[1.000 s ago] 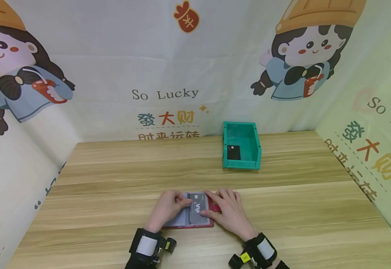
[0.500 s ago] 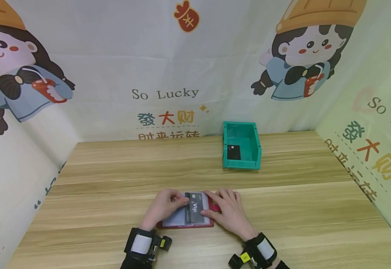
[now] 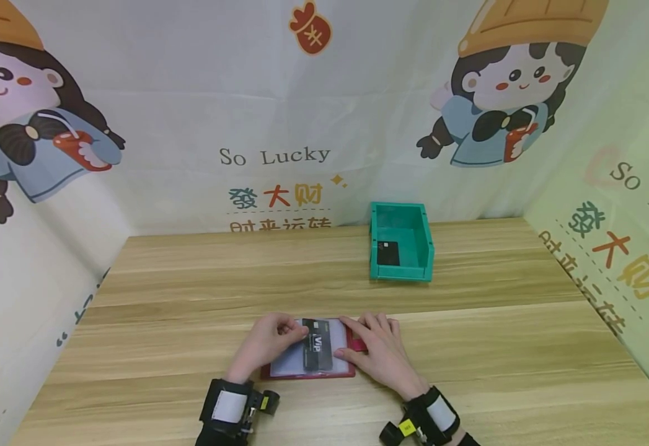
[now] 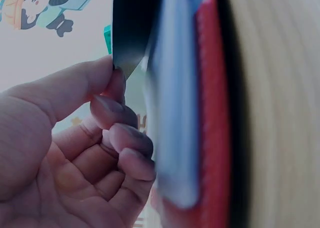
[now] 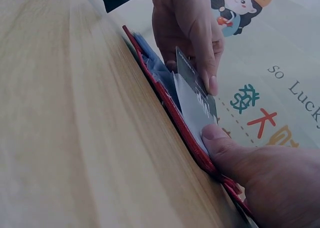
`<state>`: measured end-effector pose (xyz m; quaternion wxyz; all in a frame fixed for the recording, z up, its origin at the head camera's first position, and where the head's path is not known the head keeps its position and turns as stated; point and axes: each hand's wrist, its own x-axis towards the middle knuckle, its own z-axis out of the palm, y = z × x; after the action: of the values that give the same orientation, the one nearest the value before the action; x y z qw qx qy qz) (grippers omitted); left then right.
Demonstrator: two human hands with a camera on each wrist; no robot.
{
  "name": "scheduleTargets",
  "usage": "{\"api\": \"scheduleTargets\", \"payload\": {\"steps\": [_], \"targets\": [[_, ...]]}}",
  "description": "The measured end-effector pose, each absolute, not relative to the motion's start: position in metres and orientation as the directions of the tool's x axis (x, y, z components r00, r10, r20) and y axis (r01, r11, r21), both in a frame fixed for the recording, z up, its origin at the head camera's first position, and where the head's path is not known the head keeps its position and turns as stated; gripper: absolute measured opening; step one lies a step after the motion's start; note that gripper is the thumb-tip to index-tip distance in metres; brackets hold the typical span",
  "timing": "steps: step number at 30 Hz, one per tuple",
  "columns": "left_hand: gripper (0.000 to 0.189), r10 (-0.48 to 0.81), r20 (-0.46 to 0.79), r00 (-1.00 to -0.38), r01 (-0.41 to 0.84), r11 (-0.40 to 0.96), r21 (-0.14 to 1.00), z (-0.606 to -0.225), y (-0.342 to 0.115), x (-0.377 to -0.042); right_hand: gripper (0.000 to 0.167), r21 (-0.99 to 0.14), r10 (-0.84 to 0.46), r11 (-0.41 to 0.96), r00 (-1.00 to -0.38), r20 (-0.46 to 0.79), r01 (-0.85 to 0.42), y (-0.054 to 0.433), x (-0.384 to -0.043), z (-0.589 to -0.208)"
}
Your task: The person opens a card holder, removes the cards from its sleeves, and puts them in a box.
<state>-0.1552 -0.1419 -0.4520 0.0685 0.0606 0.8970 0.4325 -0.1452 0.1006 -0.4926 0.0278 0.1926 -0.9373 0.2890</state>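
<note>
A red card holder (image 3: 313, 375) with clear plastic pockets lies open on the table. My left hand (image 3: 269, 342) pinches the left edge of a dark grey VIP card (image 3: 317, 356) between thumb and fingertips. In the right wrist view, the card (image 5: 189, 72) stands partly out of a clear pocket (image 5: 190, 105) and tilts up from the holder. The left wrist view has the card's dark face (image 4: 135, 17) above my fingertips. My right hand (image 3: 382, 353) presses the holder's right side, its thumb (image 5: 214, 133) on the pocket and its fingers spread near the top corner.
Behind the holder, a teal bin (image 3: 402, 273) stands near the table's back edge with a black card (image 3: 388, 253) inside. Printed cloth (image 3: 190, 124) hangs behind and along both sides of the wooden table (image 3: 190, 291).
My left hand has moved left, sliding the VIP card leftward across the holder. My right hand has stayed in place. The bin and the black card have not moved.
</note>
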Motion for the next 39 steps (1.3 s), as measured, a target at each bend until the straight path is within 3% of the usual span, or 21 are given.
{"api": "scheduleTargets", "payload": {"steps": [15,20,23,28,32,39], "targets": [[0.019,0.237,-0.087,-0.968,0.079,0.612,0.787,-0.437,-0.165,-0.155,0.057,-0.524,-0.318,0.764,-0.926,0.201,-0.376,0.1,-0.145,-0.495],[0.017,0.208,-0.104,-0.973,0.049,0.62,0.783,-0.434,-0.168,-0.154,0.056,-0.533,-0.313,0.757,-0.926,0.209,-0.377,0.1,-0.145,-0.495],[0.016,0.191,-0.109,-0.976,0.033,0.615,0.788,-0.433,-0.162,-0.154,0.047,-0.564,-0.306,0.727,-0.92,0.244,-0.392,0.101,-0.144,-0.496],[0.016,0.226,-0.083,-0.971,0.061,0.564,0.824,-0.438,-0.144,-0.155,0.017,-0.613,-0.28,0.626,-0.873,0.401,-0.482,0.103,-0.143,-0.5],[0.017,0.278,-0.048,-0.959,0.108,0.519,0.848,-0.441,-0.132,-0.154,0.022,-0.632,-0.285,0.569,-0.847,0.449,-0.526,0.104,-0.143,-0.5],[0.015,0.26,-0.047,-0.964,0.099,0.52,0.848,-0.447,-0.122,-0.154,0.016,-0.732,-0.286,0.502,-0.887,0.362,-0.461,0.104,-0.145,-0.497]]}}
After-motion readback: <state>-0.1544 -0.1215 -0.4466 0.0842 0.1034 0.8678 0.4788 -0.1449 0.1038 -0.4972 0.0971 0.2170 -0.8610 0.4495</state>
